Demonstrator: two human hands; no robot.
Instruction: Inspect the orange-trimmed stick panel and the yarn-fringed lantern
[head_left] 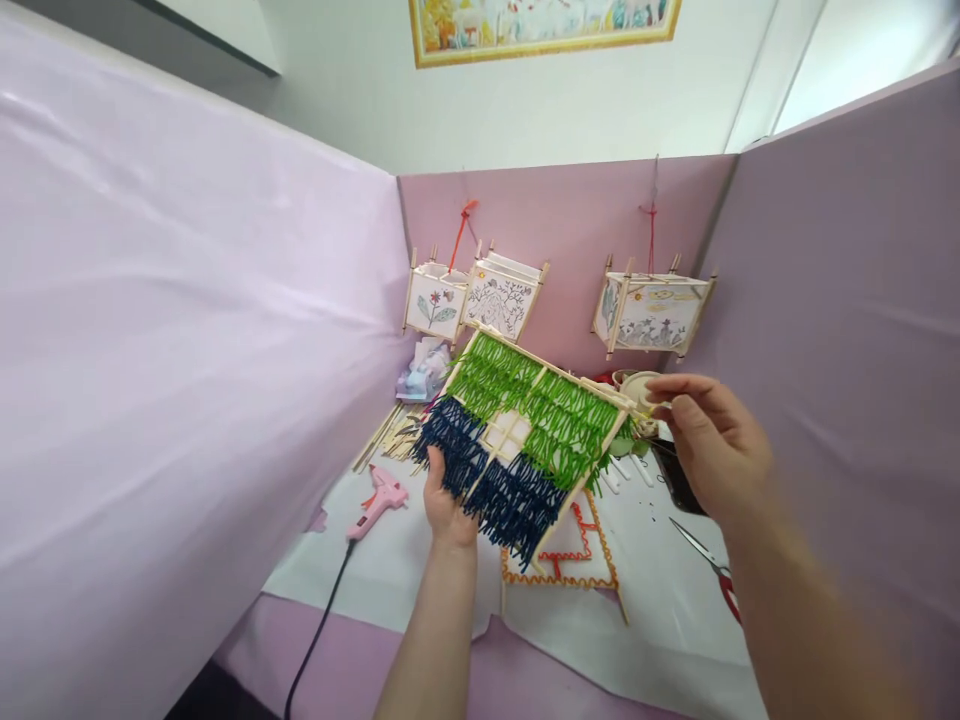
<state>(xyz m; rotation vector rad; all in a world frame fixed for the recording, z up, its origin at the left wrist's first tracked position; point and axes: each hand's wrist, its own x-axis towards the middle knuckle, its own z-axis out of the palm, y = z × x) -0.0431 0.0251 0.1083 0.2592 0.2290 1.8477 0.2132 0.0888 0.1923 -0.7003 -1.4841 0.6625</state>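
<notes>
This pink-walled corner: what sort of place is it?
Probably a handicraft workspace: there's a yarn-fringed stick frame, a pink hot glue gun, and hand-drawn paper lanterns hanging on the wall.

Grn yarn fringe (pixel 536 410) over navy yarn fringe (pixel 480 480); pink glue gun (pixel 379 500).

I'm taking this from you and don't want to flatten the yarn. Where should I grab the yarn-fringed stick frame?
Take the yarn-fringed stick frame by its bare top rail, coming from above on the far side. Green yarn and navy yarn hang below that rail, so it looks like the clean edge. Keep clear of the corner pinched by the right hand; the left hand supports the navy yarn.
</notes>
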